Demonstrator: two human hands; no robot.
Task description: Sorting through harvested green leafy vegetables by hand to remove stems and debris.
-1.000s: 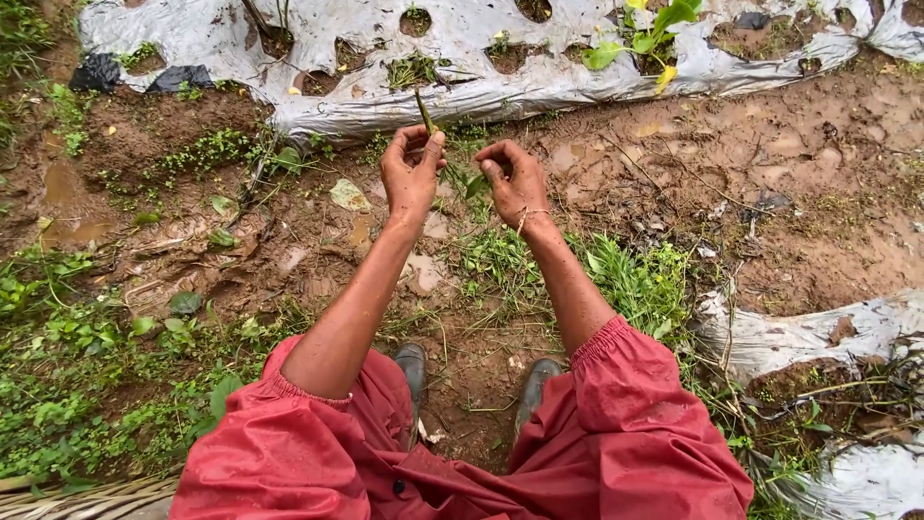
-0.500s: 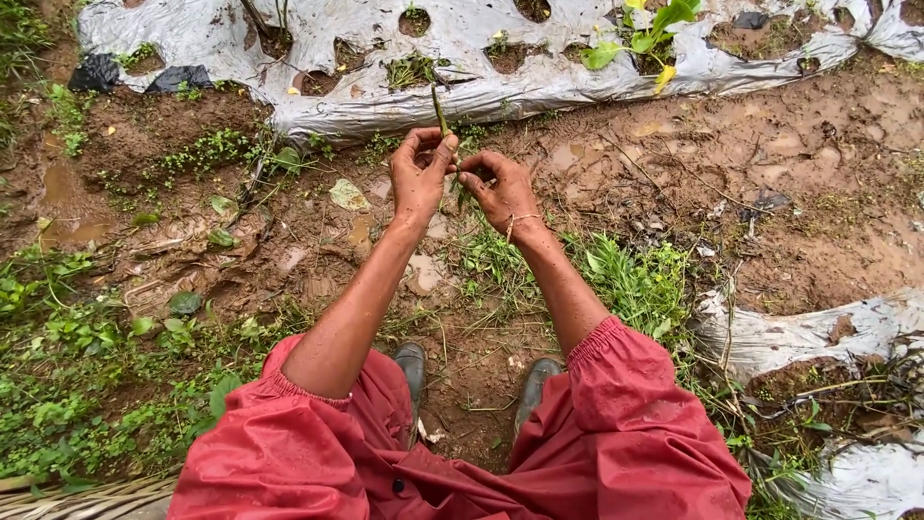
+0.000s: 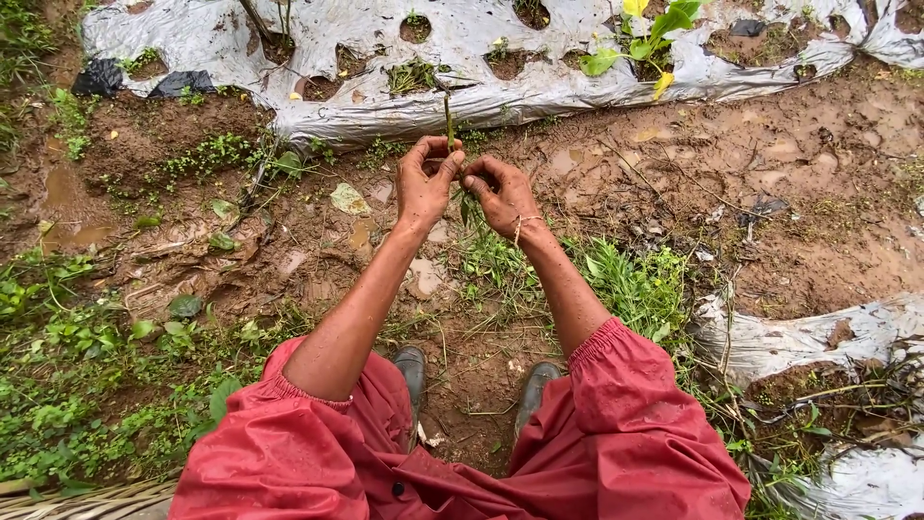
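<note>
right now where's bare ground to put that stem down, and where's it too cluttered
Bare mud lies right of the hands, below the plastic mulch sheet. More mud sits left of the left hand. Grass crowds beside the right hand; weeds fill the lower left. The stem stays between both hands.

Wet brown mud (image 3: 770,193) covers the ground of an open field, with small puddles (image 3: 67,207) at the left. A grey plastic sheet (image 3: 539,91) with round planting holes runs across the top; another torn piece (image 3: 818,337) lies at the right. Patches of grass (image 3: 626,279) and low weeds (image 3: 67,385) grow around. The daylight is flat and soft.
</note>
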